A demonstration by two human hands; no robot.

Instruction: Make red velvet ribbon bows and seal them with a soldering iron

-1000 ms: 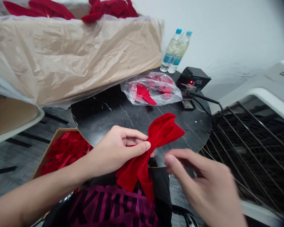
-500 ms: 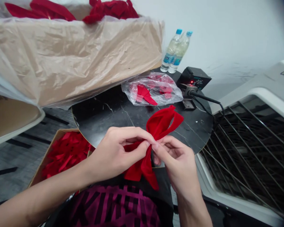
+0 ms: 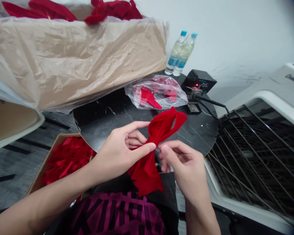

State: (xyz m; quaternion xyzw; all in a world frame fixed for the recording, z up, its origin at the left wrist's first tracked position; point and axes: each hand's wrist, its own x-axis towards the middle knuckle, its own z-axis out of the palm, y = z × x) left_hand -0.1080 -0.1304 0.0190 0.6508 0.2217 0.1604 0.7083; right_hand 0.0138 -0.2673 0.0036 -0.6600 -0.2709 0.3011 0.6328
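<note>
A red fabric bow [image 3: 159,129] is held up between my hands, over the near edge of the table. Its loops point away from me and its tails hang toward my lap. My left hand [image 3: 127,150] grips the bow by its gathered middle, thumb on top and the other fingers partly behind it. My right hand [image 3: 183,160] pinches at the right side of that middle with thumb and forefinger. What lies between those fingertips is too small to make out.
On the round black table [image 3: 95,120] are a clear bag of red pieces [image 3: 159,93], two bottles [image 3: 177,55] and a black control box [image 3: 201,81] with a corded tool. A plastic-lined carton [image 3: 83,58] holds red bows. A box of red strips [image 3: 66,156] stands lower left; a grilled appliance [image 3: 254,150], right.
My left forefinger has lifted off the bow's middle and moved behind the loop. The bow has turned so its middle and broad tails show. My right hand has shifted slightly right.
</note>
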